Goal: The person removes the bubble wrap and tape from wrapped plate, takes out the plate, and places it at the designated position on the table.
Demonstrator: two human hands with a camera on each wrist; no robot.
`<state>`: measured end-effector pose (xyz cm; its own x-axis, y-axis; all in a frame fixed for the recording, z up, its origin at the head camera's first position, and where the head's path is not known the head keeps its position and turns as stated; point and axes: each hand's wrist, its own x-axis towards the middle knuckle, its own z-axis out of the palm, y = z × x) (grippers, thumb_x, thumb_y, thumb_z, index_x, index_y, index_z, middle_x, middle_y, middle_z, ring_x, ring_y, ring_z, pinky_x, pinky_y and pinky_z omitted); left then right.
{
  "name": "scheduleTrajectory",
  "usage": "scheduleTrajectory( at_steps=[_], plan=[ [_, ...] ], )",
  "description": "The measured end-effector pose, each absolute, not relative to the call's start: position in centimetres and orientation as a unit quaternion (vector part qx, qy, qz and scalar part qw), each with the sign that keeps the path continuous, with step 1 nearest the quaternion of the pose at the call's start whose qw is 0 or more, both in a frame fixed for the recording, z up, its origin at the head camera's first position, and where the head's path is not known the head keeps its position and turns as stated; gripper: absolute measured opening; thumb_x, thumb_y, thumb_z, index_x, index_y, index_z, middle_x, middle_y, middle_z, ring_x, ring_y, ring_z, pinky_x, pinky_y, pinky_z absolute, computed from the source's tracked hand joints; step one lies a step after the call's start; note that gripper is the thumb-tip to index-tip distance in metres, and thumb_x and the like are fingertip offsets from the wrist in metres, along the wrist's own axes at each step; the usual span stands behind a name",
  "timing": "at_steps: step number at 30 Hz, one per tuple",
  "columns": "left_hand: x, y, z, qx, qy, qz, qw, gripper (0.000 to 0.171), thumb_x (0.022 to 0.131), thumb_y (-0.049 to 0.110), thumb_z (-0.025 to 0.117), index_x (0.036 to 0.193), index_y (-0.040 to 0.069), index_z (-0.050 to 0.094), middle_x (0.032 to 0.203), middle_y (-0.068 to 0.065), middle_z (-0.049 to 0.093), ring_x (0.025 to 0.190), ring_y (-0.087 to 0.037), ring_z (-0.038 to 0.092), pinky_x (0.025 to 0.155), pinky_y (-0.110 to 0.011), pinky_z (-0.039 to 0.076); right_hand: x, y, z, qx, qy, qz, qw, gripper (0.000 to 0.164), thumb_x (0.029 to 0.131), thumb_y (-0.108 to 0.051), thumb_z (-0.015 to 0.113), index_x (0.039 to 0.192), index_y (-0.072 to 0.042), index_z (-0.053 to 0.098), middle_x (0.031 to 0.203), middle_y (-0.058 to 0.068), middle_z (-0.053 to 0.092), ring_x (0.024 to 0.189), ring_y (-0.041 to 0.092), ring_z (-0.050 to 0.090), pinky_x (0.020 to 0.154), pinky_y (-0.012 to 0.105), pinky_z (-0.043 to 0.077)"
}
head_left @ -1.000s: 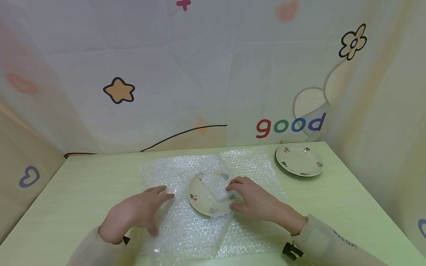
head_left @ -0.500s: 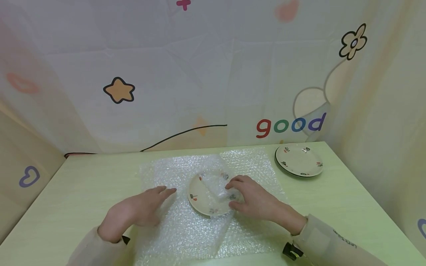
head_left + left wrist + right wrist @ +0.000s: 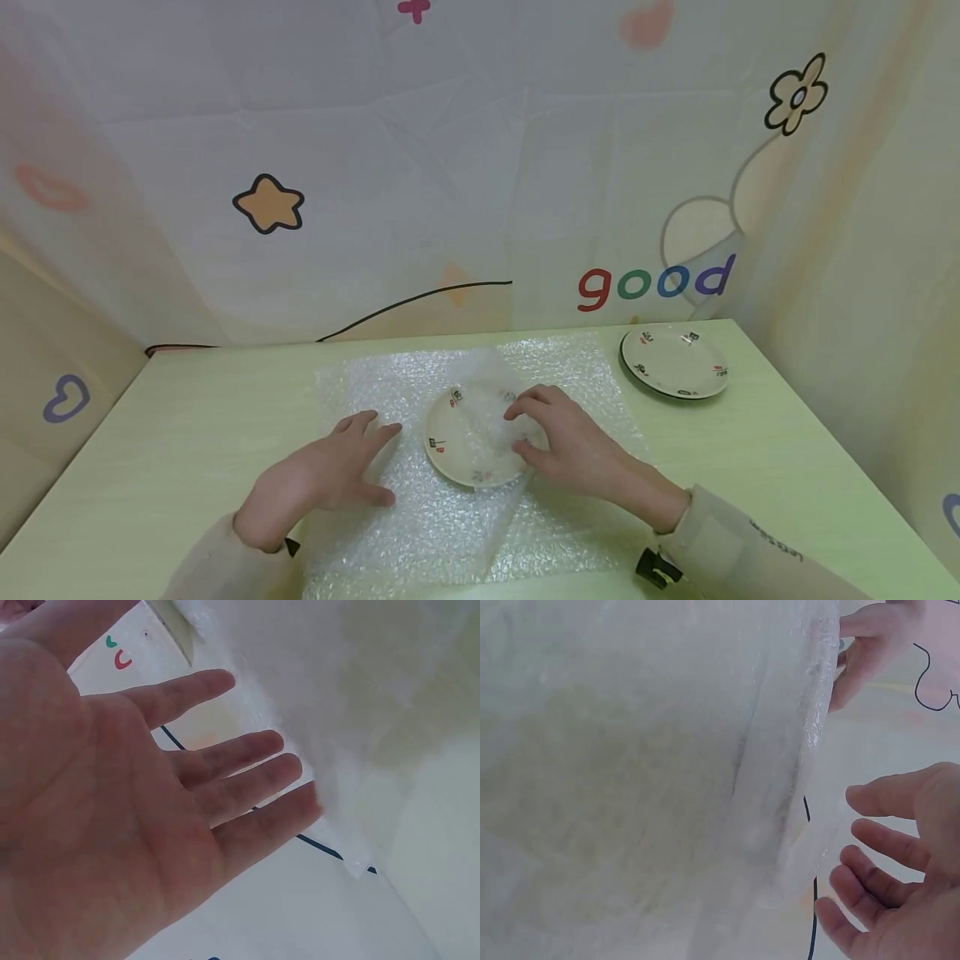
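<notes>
A cream plate point(image 3: 447, 442) with small printed motifs lies on a sheet of bubble wrap point(image 3: 420, 533) in the head view. One folded corner of the wrap overlaps the plate's right part. My right hand point(image 3: 566, 437) is over that corner at the plate's right edge, fingers bent, thumb and fingertips apart. To the left of the plate, my left hand point(image 3: 322, 471) hovers low above the wrap with its fingers spread. In the left wrist view its fingers point(image 3: 247, 757) extend beside the wrap. The right wrist view shows loosely bent right fingers point(image 3: 885, 844) apart from the wrap's edge.
Two or more stacked plates point(image 3: 672, 360) of the same pattern stand at the back right of the pale green table point(image 3: 202, 417). Behind the table hangs a printed cloth point(image 3: 375, 208), which also runs down both sides.
My left hand has shifted slightly right, its thumb moving toward the plate. My right hand has moved a little up and left, and the folded corner lies differently, showing more of the plate's upper motif.
</notes>
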<state>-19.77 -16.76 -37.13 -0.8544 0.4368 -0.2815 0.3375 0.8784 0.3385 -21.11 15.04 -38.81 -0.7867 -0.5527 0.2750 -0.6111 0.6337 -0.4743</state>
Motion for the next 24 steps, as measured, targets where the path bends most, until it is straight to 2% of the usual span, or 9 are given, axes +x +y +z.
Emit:
scheduleTrajectory(
  at_steps=[4,6,9,12,17,24],
  plan=[
    [-19.81,-16.75,-37.32,0.207,0.952,0.141,0.175,0.086,0.086,0.033,0.085,0.155,0.004,0.042,0.16,-0.033,0.023,0.145,-0.053,0.025,0.106,-0.069,0.037,-21.18,14.98,-38.67,0.33,-0.895,0.295,0.063,0.022,0.089,-0.003,0.079,0.108,-0.007,0.07,0.107,0.004,0.064,0.096,0.022,0.06,0.085,0.036,0.055],
    [-19.82,-16.76,-37.4,0.208,0.952,0.141,0.175,0.086,0.086,0.033,0.085,0.155,0.004,0.042,0.162,-0.032,0.021,0.146,-0.053,0.023,0.106,-0.07,0.037,-21.18,14.92,-38.53,0.332,-0.891,0.308,0.044,0.018,0.09,-0.003,0.078,0.106,-0.007,0.07,0.097,-0.001,0.065,0.086,0.018,0.059,0.076,0.03,0.054],
    [-19.85,-16.76,-37.49,0.214,0.951,0.138,0.174,0.087,0.086,0.033,0.085,0.155,0.004,0.042,0.164,-0.03,0.017,0.149,-0.052,0.018,0.108,-0.07,0.034,-21.17,14.85,-38.44,0.339,-0.885,0.319,0.013,0.013,0.092,-0.004,0.077,0.103,-0.008,0.071,0.09,-0.007,0.065,0.081,0.012,0.059,0.072,0.027,0.055],
    [-19.9,-16.72,-37.5,0.222,0.95,0.132,0.176,0.087,0.087,0.033,0.084,0.156,0.004,0.041,0.165,-0.029,0.016,0.15,-0.05,0.014,0.111,-0.069,0.029,-21.09,14.83,-38.46,0.35,-0.881,0.317,0.002,0.011,0.094,-0.005,0.075,0.105,-0.006,0.073,0.094,-0.004,0.071,0.085,0.012,0.064,0.078,0.032,0.058],
    [-19.86,-16.64,-37.35,0.221,0.948,0.128,0.189,0.085,0.089,0.034,0.081,0.157,0.005,0.039,0.165,-0.029,0.014,0.151,-0.049,0.013,0.115,-0.066,0.025,-21.06,14.82,-38.6,0.362,-0.882,0.3,0.026,0.021,0.095,-0.007,0.074,0.115,-0.002,0.073,0.111,0.007,0.075,0.101,0.023,0.07,0.09,0.041,0.057],
    [-19.75,-16.48,-37.21,0.206,0.948,0.135,0.202,0.082,0.094,0.042,0.075,0.157,0.005,0.04,0.165,-0.03,0.015,0.151,-0.049,0.014,0.115,-0.066,0.025,-21.01,14.75,-38.55,0.358,-0.892,0.272,0.053,0.033,0.096,-0.01,0.073,0.126,0.0,0.069,0.131,0.013,0.068,0.124,0.032,0.062,0.104,0.05,0.049]
  ],
)
